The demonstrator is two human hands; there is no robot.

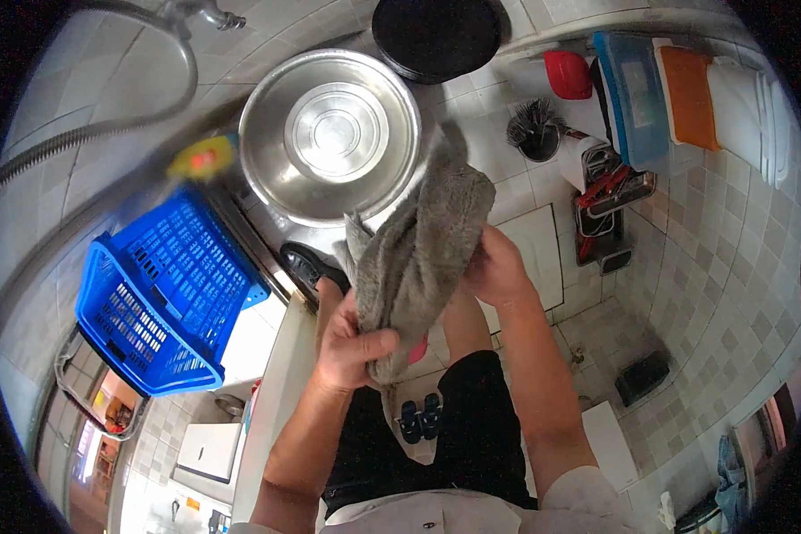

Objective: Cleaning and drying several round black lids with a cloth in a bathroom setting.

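Observation:
A rumpled grey-brown cloth (427, 236), like a thick towel, hangs between my hands in front of my body. My left hand (351, 347) is closed on its lower left end, thumb lying across the fabric. On the cloth's right edge, my right hand (497, 265) grips it, with the fingertips hidden behind the folds. A slightly blurred upper corner of the cloth points toward the far side. Just beyond the cloth, a wide metal basin (271, 165) sits on the floor, with nothing visible inside.
Blue plastic baskets (200, 240) stand at left, near a metal shower hose (71, 138). A round black object (436, 36) is beyond the basin. At right are a brush in a holder (536, 129), a red scoop-like item (568, 74) and plastic boards (636, 102). Dark slippers (420, 416) lie below.

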